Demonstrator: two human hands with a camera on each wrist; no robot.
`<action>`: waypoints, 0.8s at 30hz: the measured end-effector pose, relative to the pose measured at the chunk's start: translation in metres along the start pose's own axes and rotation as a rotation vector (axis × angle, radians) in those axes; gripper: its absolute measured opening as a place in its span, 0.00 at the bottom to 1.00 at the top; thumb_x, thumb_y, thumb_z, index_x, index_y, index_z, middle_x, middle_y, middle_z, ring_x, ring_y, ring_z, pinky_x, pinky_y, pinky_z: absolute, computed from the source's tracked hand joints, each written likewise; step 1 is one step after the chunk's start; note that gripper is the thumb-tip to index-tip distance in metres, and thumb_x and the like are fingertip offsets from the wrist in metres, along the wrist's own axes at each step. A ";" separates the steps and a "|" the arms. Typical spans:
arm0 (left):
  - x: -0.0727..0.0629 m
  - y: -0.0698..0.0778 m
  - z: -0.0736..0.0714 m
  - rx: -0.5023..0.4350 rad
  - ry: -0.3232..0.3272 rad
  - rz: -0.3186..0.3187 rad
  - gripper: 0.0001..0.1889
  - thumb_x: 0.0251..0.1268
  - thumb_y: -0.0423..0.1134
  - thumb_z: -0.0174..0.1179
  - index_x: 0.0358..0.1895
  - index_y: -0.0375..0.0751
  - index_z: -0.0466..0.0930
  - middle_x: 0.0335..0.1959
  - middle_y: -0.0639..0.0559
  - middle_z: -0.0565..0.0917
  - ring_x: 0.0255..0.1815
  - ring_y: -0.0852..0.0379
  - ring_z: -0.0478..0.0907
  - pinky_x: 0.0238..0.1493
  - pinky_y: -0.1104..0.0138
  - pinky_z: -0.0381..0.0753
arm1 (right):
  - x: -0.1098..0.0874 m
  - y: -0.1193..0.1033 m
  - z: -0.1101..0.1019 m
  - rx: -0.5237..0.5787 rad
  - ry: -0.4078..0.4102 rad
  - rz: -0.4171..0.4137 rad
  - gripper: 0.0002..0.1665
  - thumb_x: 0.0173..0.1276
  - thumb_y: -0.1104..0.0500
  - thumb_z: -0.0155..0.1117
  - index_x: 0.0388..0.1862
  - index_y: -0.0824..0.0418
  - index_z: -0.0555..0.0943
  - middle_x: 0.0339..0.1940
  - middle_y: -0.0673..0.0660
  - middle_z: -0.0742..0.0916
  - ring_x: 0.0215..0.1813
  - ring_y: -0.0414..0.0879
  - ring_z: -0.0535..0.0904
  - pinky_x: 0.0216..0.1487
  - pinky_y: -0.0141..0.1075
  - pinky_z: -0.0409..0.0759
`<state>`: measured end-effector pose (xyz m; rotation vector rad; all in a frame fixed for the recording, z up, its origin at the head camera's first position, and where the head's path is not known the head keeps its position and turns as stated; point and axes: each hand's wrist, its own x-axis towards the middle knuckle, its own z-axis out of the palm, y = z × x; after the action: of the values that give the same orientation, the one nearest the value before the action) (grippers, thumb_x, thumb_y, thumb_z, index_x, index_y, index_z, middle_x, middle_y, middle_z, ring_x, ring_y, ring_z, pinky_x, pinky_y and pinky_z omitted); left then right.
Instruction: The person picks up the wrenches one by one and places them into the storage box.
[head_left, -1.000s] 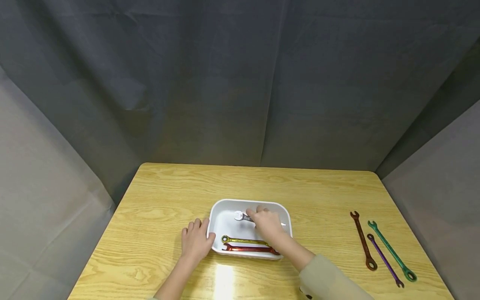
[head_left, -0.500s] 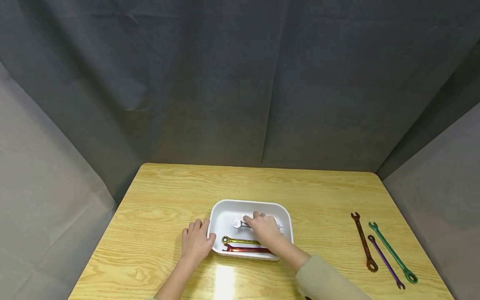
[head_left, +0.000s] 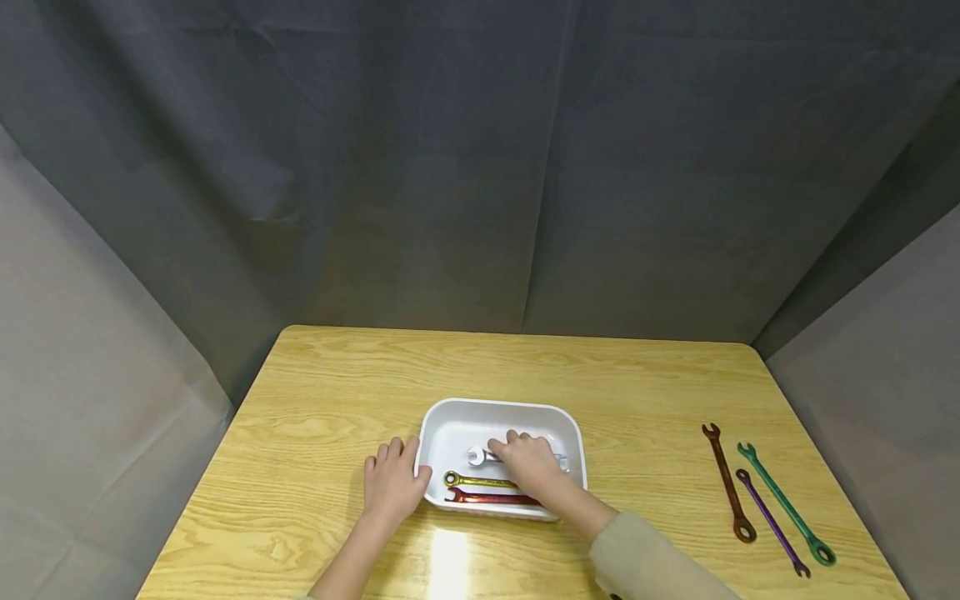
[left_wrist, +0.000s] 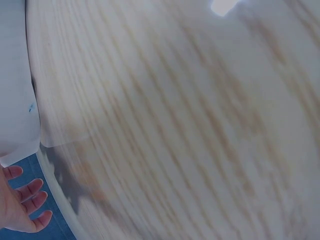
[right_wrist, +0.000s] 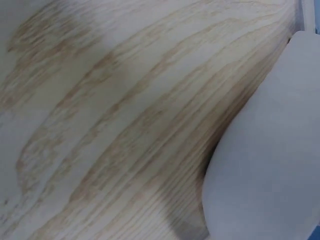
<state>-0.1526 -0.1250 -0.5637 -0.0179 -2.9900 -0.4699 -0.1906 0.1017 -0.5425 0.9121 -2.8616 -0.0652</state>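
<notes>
A white rectangular tray (head_left: 450,437) stands near the front of the wooden table. In the head view my right hand (head_left: 525,460) reaches into it and grips a silver wrench (head_left: 477,456) by the middle. The wrench's ends show on both sides of the hand. In front of it, a yellow wrench (head_left: 480,481) and a red wrench (head_left: 491,498) lie side by side in the tray, their right ends hidden by the hand and wrist. My left hand (head_left: 392,483) rests against the tray's left end, thumb over the rim and fingers outside, loosely extended.
On the right of the table (head_left: 352,367) lie a brown wrench (head_left: 725,479), a purple wrench (head_left: 771,521) and a green wrench (head_left: 783,502), slanted and roughly parallel. Grey cloth (head_left: 450,167) hangs behind the table and along both sides.
My right hand has brought the silver wrench toward the front of the tray, closer to the yellow one. The left hand stays on the tray's left end.
</notes>
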 end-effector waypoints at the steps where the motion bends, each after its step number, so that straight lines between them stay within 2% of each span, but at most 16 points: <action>1: 0.000 0.000 0.000 0.000 0.000 0.000 0.24 0.55 0.50 0.51 0.56 0.45 0.71 0.42 0.45 0.74 0.42 0.48 0.67 0.43 0.53 0.63 | 0.000 0.000 0.001 0.002 0.002 -0.002 0.17 0.49 0.61 0.67 0.39 0.49 0.76 0.23 0.53 0.77 0.23 0.46 0.74 0.17 0.37 0.69; 6: 0.000 0.001 -0.001 0.002 -0.002 -0.001 0.24 0.55 0.50 0.51 0.56 0.45 0.71 0.42 0.45 0.74 0.43 0.47 0.67 0.44 0.53 0.63 | 0.000 0.000 0.006 0.006 0.008 -0.008 0.16 0.50 0.61 0.66 0.38 0.49 0.76 0.23 0.53 0.77 0.23 0.46 0.75 0.16 0.37 0.68; 24: 0.000 0.001 0.000 -0.004 0.005 0.002 0.24 0.55 0.50 0.52 0.55 0.45 0.72 0.41 0.45 0.74 0.42 0.47 0.67 0.43 0.53 0.63 | 0.004 0.003 0.011 0.049 -0.078 -0.008 0.17 0.50 0.60 0.66 0.40 0.49 0.76 0.25 0.52 0.78 0.25 0.47 0.76 0.20 0.38 0.71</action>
<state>-0.1524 -0.1244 -0.5633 -0.0194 -2.9834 -0.4757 -0.1966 0.1020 -0.5524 0.9506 -2.9441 -0.0324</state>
